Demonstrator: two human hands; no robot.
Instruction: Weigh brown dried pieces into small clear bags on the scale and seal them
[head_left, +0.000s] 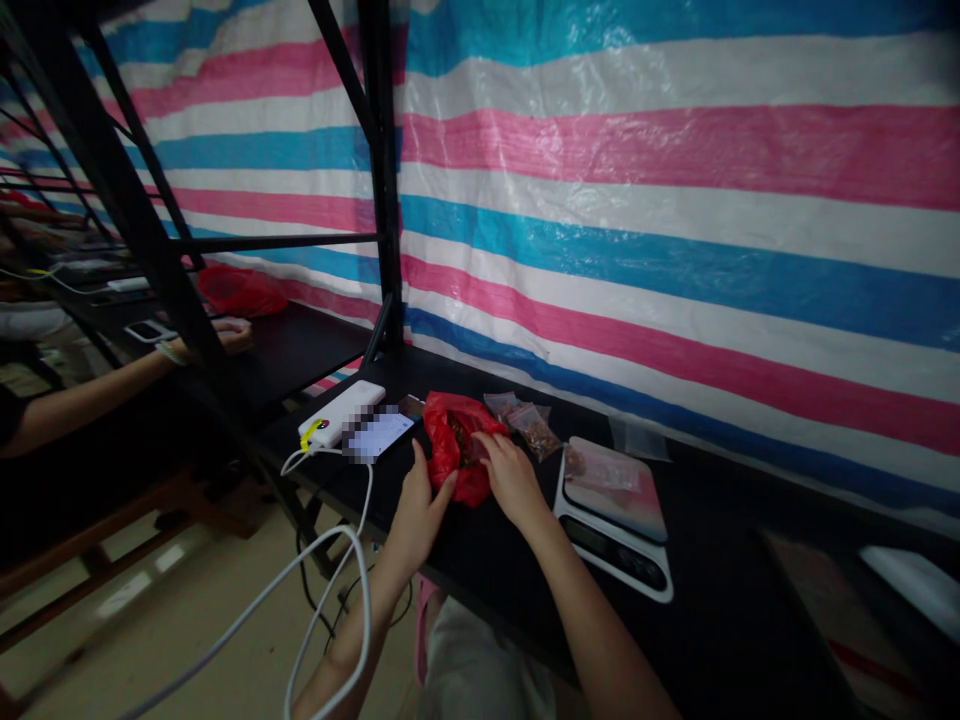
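A red plastic bag (448,478) stands with its mouth spread on the black table, small brown bits showing inside. My left hand (421,505) is at its near left side, thumb and fingers apart, the thumb at the bag's edge. From the right, my right hand (511,478) reaches into the mouth with fingers bent together; what they pinch is hidden. Just behind lie small clear zip bags (536,430) with brown pieces in them. To the right is a white digital scale (615,520) with a clear zip bag (611,475) on its plate.
A white power bank (345,412) with a white cable (360,560) and a lit phone (381,435) lie left. Another clear bag (637,438) is behind the scale. Black frame posts (386,200) stand at left. Another person's arm (112,390) rests at the neighbouring table.
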